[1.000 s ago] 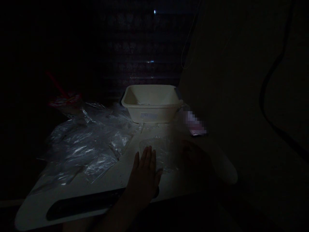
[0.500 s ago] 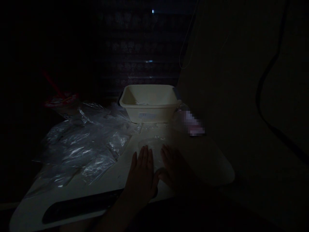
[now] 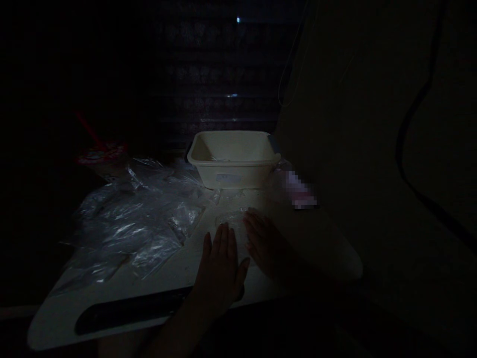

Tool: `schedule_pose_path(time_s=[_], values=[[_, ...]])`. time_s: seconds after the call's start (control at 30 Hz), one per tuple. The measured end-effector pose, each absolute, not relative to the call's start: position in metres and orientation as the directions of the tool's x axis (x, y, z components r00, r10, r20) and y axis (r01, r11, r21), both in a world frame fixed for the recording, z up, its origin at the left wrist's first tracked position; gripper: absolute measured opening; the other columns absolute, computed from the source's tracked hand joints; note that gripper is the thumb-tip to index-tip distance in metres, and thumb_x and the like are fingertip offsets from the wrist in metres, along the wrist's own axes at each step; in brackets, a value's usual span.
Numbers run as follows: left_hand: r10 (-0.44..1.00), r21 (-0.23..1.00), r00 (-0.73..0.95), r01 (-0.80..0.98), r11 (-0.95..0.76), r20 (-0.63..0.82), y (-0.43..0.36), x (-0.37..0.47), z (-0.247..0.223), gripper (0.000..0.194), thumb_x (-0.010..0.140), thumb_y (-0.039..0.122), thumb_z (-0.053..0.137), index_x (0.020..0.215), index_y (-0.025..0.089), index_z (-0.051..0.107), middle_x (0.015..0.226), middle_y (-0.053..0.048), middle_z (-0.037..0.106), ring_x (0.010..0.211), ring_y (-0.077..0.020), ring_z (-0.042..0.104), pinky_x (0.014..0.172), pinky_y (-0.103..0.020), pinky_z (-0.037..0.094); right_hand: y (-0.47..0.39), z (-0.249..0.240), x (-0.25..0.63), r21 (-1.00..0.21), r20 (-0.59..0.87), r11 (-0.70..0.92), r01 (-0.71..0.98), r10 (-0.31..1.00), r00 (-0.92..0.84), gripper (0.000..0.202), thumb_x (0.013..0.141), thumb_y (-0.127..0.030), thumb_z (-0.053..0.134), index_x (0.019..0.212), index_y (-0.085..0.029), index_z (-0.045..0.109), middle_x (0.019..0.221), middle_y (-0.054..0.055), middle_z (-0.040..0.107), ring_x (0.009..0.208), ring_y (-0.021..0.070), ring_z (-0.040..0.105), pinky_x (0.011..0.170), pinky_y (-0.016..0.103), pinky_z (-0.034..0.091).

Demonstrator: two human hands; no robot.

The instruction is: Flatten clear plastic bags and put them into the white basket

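Note:
In dim light, a small clear plastic bag (image 3: 231, 217) lies on the white table (image 3: 208, 199), partly hidden under my fingers. My left hand (image 3: 219, 268) rests palm down with its fingers stretched out over the bag's near part. To its right, my right hand (image 3: 264, 241) lies on the bag's right side, fingers extended and its fingertips near the far edge. Neither hand is wrapped round anything. Left of my hands, a loose heap of clear plastic bags (image 3: 137, 223) covers much of the table.
A cream plastic basin (image 3: 234, 171) stands at the back with some clear plastic inside. At the far left is a cup with a red straw (image 3: 102, 154). A blurred pinkish item (image 3: 300, 191) lies right of the basin. A dark slot (image 3: 130, 313) runs along the table's front edge.
My right hand has slid forward, away from me, along the bag. My left hand stays nearly in place, its thumb now more apart from the right hand. The view has shifted slightly.

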State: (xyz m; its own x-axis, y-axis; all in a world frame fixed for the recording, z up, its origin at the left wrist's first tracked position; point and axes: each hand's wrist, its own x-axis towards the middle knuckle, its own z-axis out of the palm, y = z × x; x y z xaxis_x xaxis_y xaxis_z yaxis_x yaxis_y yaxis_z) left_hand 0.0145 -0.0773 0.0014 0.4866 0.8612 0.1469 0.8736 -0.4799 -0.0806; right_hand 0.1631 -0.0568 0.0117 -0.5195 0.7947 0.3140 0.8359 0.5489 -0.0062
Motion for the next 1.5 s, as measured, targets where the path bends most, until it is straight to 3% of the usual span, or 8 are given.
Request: schedule_pose_path(time_s=[0.17,0.47,0.67,0.83,0.93,1.07,1.5], values=[[0.863,-0.084,0.486,0.874,-0.479,0.137,-0.078,0.015,0.003,0.059,0.080,0.043,0.024,0.119,0.000,0.032,0.127,-0.023,0.027,0.119,-0.0310,0.017,0.092,-0.052,0.019,-0.047,0.000,0.162,-0.066,0.256,0.614,0.787,0.772,-0.581,0.048,0.080,-0.031,0.031,0.119,-0.004,0.035,0.126,0.014,0.033,0.117,0.0226,0.024,0.094,0.040,0.024],[0.866,-0.059,0.479,0.878,-0.475,0.144,-0.081,0.013,0.007,0.061,0.080,0.045,0.024,0.120,-0.001,0.029,0.128,-0.023,0.025,0.119,-0.0309,0.015,0.092,-0.053,0.017,-0.044,-0.001,0.192,0.016,0.225,0.469,0.883,0.859,-0.460,0.051,0.080,-0.037,0.031,0.119,-0.004,0.036,0.125,0.016,0.034,0.115,0.0258,0.028,0.092,0.044,0.023],[0.872,-0.054,0.466,0.885,-0.463,0.151,-0.073,0.015,0.011,0.056,0.082,0.041,0.023,0.119,0.001,0.032,0.126,-0.022,0.030,0.118,-0.0312,0.019,0.092,-0.052,0.018,-0.043,-0.003,0.193,0.040,0.229,0.476,0.878,0.851,-0.472,0.052,0.080,-0.038,0.032,0.118,-0.004,0.036,0.126,0.016,0.033,0.115,0.0265,0.027,0.092,0.045,0.022],[0.778,-0.002,0.620,0.782,-0.623,0.104,-0.058,0.031,0.012,0.047,0.083,0.030,0.023,0.123,0.004,0.026,0.130,-0.016,0.024,0.121,-0.0240,0.014,0.097,-0.042,0.017,-0.043,-0.008,0.193,0.049,0.257,0.475,0.879,0.844,-0.470,0.050,0.080,-0.036,0.030,0.118,-0.005,0.037,0.126,0.015,0.034,0.115,0.0263,0.027,0.091,0.046,0.022],[0.734,0.030,0.673,0.735,-0.678,0.092,-0.053,0.030,0.009,0.049,0.084,0.033,0.021,0.124,0.005,0.024,0.131,-0.015,0.022,0.121,-0.0215,0.010,0.098,-0.039,0.014,-0.043,-0.008,0.192,0.048,0.268,0.476,0.878,0.841,-0.471,0.050,0.080,-0.036,0.030,0.117,-0.004,0.038,0.125,0.016,0.035,0.115,0.0259,0.028,0.091,0.045,0.023],[0.766,0.026,0.638,0.767,-0.641,0.086,-0.052,0.018,0.006,0.059,0.082,0.044,0.019,0.124,0.002,0.021,0.131,-0.018,0.019,0.121,-0.0241,0.009,0.097,-0.041,0.016,-0.044,-0.006,0.193,0.037,0.248,0.480,0.877,0.845,-0.473,0.051,0.080,-0.036,0.032,0.119,-0.003,0.035,0.125,0.016,0.034,0.115,0.0256,0.027,0.090,0.045,0.024],[0.856,-0.072,0.508,0.861,-0.503,0.092,-0.052,0.003,0.006,0.056,0.083,0.041,0.019,0.122,0.002,0.026,0.130,-0.019,0.024,0.120,-0.0262,0.015,0.095,-0.046,0.017,-0.038,-0.010,0.198,0.044,0.241,0.482,0.875,0.845,-0.477,0.045,0.081,-0.033,0.029,0.118,-0.009,0.037,0.125,0.013,0.035,0.115,0.0233,0.028,0.090,0.044,0.024]])
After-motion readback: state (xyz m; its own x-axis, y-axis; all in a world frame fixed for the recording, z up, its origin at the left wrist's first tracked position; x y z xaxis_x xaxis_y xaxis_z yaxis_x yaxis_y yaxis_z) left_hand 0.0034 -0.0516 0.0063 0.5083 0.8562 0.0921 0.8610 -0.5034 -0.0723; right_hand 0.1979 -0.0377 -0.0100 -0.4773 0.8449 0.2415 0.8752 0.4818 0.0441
